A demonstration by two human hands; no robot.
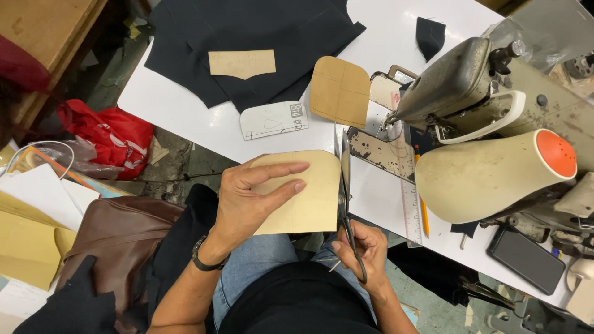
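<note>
My left hand [250, 198] lies flat on a tan cardboard pocket-shaped pattern [312, 198], holding it over my lap at the table's near edge. My right hand [365, 250] grips black-handled scissors [344, 185], whose blades point away from me along the pattern's right edge. A second tan pattern [339, 91] lies on the white table [179, 105] just beyond. Black fabric pieces [247, 37] cover the table's far side, with a smaller tan pattern [242, 63] on top.
An old sewing machine [470, 86] and a cream thread cone with orange top [495, 176] stand at right. A ruler [409, 210], pencil [424, 216], white template [273, 119] and black phone [526, 260] lie nearby. Red bag [114, 139] and brown leather bag [114, 232] sit at left.
</note>
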